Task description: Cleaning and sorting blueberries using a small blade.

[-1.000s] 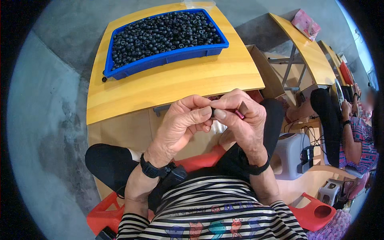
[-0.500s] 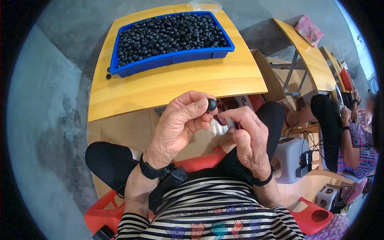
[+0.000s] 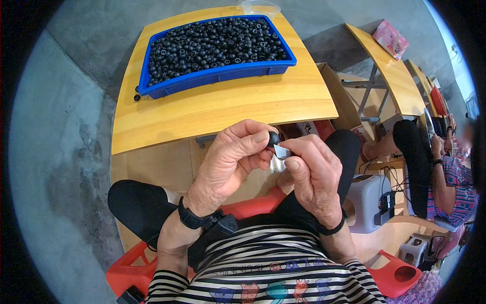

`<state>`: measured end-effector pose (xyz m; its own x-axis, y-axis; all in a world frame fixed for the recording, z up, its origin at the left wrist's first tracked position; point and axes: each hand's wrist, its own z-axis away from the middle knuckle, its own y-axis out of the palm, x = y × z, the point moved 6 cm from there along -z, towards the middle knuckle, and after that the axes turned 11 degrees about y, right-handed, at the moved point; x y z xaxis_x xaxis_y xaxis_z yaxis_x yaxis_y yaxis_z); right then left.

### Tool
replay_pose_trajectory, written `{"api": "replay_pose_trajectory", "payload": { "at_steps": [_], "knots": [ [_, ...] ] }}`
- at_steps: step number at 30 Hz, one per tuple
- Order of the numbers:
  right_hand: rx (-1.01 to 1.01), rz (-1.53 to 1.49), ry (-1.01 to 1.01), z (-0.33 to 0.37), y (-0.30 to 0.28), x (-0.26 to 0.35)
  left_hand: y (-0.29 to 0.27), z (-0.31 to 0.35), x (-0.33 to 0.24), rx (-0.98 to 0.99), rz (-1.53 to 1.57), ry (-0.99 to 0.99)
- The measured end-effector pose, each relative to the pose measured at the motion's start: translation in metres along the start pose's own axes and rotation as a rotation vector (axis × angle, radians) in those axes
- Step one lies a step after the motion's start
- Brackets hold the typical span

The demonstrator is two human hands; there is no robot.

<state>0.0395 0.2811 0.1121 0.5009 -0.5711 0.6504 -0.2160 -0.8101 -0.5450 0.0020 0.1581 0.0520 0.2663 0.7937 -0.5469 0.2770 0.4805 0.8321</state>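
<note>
Between the thumb and forefinger of my left hand (image 3: 225,159) is a small round black part (image 3: 273,138), smooth like rubber or plastic. My right hand (image 3: 319,175) pinches a short flat grey blade (image 3: 282,151) with a slanted end. The blade's tip is at the lower right side of the black part; whether it touches cannot be made out. Both hands are above my lap, just in front of the table's near edge. On the table stands a blue tray (image 3: 223,76) heaped with similar black parts (image 3: 212,45), some showing a hole.
The yellow wooden table (image 3: 228,104) has a few loose black parts (image 3: 136,97) by the tray's left corner and a clear plastic tub (image 3: 260,7) behind it. A cardboard box (image 3: 340,96) stands right of the table. Farther right, a co-worker (image 3: 445,177) sits near a grey stool (image 3: 368,202).
My right hand has turned, and the grey blade has come into view beside the black part. The black part has shifted slightly right in my left hand.
</note>
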Motion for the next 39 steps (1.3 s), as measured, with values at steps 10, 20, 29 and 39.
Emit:
{"api": "replay_pose_trajectory", "payload": {
  "at_steps": [10, 20, 29, 39],
  "knots": [
    [-0.020, 0.011, 0.009, 0.000, 0.001, -0.001, -0.001, -0.001, 0.003, 0.030, -0.001, -0.013],
    [-0.036, 0.025, 0.008, 0.001, 0.002, -0.005, -0.001, 0.000, 0.006, 0.030, 0.015, -0.020],
    [-0.032, 0.117, 0.008, -0.002, 0.002, -0.012, -0.002, 0.002, 0.011, 0.083, -0.015, 0.048],
    [-0.008, -0.430, 0.455, 0.003, -0.011, -0.043, -0.010, -0.004, 0.012, 0.016, -0.024, 0.087]
  ]
}}
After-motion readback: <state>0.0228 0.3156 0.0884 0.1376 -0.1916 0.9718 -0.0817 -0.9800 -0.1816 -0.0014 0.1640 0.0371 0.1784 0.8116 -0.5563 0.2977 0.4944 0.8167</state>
